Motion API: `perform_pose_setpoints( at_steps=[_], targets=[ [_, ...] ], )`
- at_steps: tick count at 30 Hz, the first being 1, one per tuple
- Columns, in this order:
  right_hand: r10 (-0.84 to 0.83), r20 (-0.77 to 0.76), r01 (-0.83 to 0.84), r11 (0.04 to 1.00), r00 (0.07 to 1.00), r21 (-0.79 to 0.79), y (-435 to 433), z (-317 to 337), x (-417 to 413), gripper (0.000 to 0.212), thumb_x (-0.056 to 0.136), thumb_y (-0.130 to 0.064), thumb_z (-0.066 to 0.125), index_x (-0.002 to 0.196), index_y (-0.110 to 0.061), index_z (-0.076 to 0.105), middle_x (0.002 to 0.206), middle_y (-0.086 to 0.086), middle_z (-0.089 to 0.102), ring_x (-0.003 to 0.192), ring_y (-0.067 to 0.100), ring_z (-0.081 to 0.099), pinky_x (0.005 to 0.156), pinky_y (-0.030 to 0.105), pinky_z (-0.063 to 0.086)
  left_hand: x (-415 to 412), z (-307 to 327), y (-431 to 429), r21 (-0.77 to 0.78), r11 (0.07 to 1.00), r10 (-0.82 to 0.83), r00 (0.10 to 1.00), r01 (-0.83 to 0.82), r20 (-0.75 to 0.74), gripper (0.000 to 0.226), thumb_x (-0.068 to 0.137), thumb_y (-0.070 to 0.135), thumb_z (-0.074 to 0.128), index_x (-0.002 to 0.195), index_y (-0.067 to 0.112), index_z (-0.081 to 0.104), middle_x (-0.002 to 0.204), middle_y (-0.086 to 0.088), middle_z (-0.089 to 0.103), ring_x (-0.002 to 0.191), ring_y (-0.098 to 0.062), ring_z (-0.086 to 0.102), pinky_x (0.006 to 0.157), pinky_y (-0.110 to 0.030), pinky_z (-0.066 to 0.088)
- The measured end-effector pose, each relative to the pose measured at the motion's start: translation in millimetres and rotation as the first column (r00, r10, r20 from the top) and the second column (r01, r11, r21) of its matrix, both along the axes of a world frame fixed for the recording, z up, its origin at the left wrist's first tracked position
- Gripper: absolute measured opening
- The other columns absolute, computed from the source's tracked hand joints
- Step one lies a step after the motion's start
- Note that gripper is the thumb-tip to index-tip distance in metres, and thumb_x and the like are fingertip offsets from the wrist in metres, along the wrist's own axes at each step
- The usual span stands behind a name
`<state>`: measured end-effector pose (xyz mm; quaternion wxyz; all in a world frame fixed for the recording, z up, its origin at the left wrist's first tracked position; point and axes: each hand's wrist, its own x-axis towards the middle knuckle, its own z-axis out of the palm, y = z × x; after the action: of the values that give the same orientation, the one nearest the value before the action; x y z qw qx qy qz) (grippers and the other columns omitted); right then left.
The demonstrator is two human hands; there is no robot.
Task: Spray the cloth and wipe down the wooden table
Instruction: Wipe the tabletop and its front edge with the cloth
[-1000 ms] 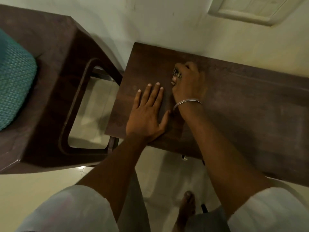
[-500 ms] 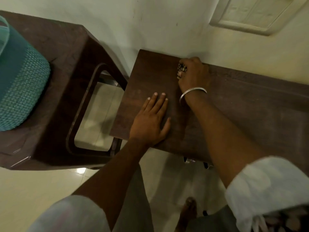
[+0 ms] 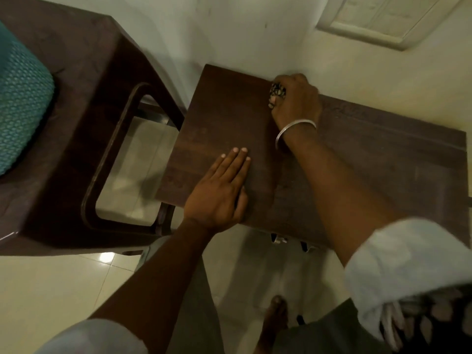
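The right hand (image 3: 296,106) grips the bunched cloth (image 3: 277,91) at 12 o'clock on the counter (image 3: 383,164); the left hand (image 3: 219,192) lies flat, fingers (image 3: 238,162) pointing toward 1 o'clock.

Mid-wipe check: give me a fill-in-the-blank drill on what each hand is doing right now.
The right hand grips a bunched patterned ____ near the far edge of the wooden table.
The left hand lies ____ on the tabletop, fingers straight.
A silver bangle circles the ____ wrist.
Missing words: cloth; flat; right.
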<state>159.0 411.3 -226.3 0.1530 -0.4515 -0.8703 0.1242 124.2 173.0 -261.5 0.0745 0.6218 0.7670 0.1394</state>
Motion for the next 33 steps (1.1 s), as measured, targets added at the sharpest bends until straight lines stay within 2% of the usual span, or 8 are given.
perform_pose_setpoints(
  at_steps=[3,8,13,16,19,22,28,33],
  targets=[
    [-0.017,-0.030,0.016,0.999,0.999,-0.046,8,3,-2,0.040,0.084,-0.016,0.061,0.123,-0.024,0.062,0.125,0.009,0.057,0.111,0.033,0.056,0.089,0.035,0.047,1,0,0,0.028,1.000,0.008,1.000,-0.008,0.027,0.067,0.097,0.037,0.032,0.155,0.004,0.034,0.164,-0.016,0.028,0.154,-0.026,0.020,0.128,-0.036,0.008],
    [-0.024,-0.074,0.023,1.000,0.997,-0.008,-38,-9,30,0.041,0.085,-0.017,0.065,0.125,-0.028,0.062,0.127,0.001,0.055,0.104,0.031,0.055,0.080,0.028,0.042,2,1,-1,0.034,0.999,0.033,0.999,-0.034,0.018,0.070,0.092,0.038,0.036,0.154,0.004,0.038,0.162,-0.016,0.032,0.153,-0.025,0.024,0.127,-0.037,0.013],
    [-0.008,-0.075,0.007,1.000,0.997,-0.012,3,-5,19,0.040,0.084,-0.020,0.062,0.123,-0.024,0.064,0.123,0.007,0.059,0.108,0.031,0.058,0.090,0.031,0.046,4,0,-1,0.046,0.998,0.042,0.998,-0.044,0.038,0.068,0.093,0.036,0.037,0.153,0.003,0.039,0.162,-0.016,0.033,0.153,-0.026,0.025,0.127,-0.040,0.015],
    [0.017,-0.099,-0.021,0.999,0.995,-0.035,14,-3,18,0.040,0.083,-0.014,0.060,0.122,-0.019,0.065,0.121,0.012,0.060,0.106,0.031,0.059,0.091,0.030,0.045,4,0,0,0.064,0.997,0.045,0.998,-0.048,0.043,0.067,0.093,0.034,0.040,0.152,0.002,0.040,0.162,-0.016,0.033,0.153,-0.027,0.026,0.128,-0.040,0.015],
    [-0.016,-0.118,0.010,0.998,0.993,-0.054,-7,-7,33,0.040,0.085,-0.012,0.061,0.124,-0.022,0.064,0.124,0.008,0.059,0.107,0.028,0.058,0.088,0.026,0.044,4,-1,1,0.071,0.997,0.037,0.998,-0.040,0.045,0.068,0.092,0.034,0.041,0.151,0.001,0.041,0.161,-0.017,0.034,0.152,-0.028,0.027,0.127,-0.043,0.019],
    [0.017,-0.110,-0.021,0.999,0.994,-0.043,-23,-10,45,0.042,0.083,-0.014,0.065,0.123,-0.028,0.063,0.127,0.001,0.057,0.108,0.029,0.056,0.086,0.026,0.043,4,-2,0,0.065,0.997,0.047,0.998,-0.050,0.044,0.067,0.093,0.035,0.040,0.152,0.002,0.041,0.162,-0.016,0.033,0.153,-0.027,0.026,0.126,-0.044,0.020],
    [-0.015,0.000,0.015,0.999,1.000,-0.049,27,0,19,0.043,0.082,-0.014,0.059,0.125,-0.023,0.061,0.125,0.010,0.056,0.111,0.033,0.056,0.091,0.033,0.045,3,-5,2,0.069,0.996,0.047,0.998,-0.049,0.043,0.067,0.094,0.036,0.040,0.152,0.003,0.040,0.162,-0.016,0.033,0.153,-0.026,0.026,0.126,-0.045,0.021],
    [-0.046,-0.053,0.043,0.997,0.998,-0.058,-23,-8,48,0.046,0.081,-0.012,0.062,0.125,-0.027,0.062,0.128,0.004,0.057,0.107,0.031,0.056,0.083,0.028,0.044,3,-4,3,0.066,0.997,0.044,0.998,-0.047,0.036,0.068,0.094,0.036,0.041,0.153,0.003,0.039,0.162,-0.015,0.033,0.153,-0.025,0.025,0.127,-0.043,0.019]
  ],
)
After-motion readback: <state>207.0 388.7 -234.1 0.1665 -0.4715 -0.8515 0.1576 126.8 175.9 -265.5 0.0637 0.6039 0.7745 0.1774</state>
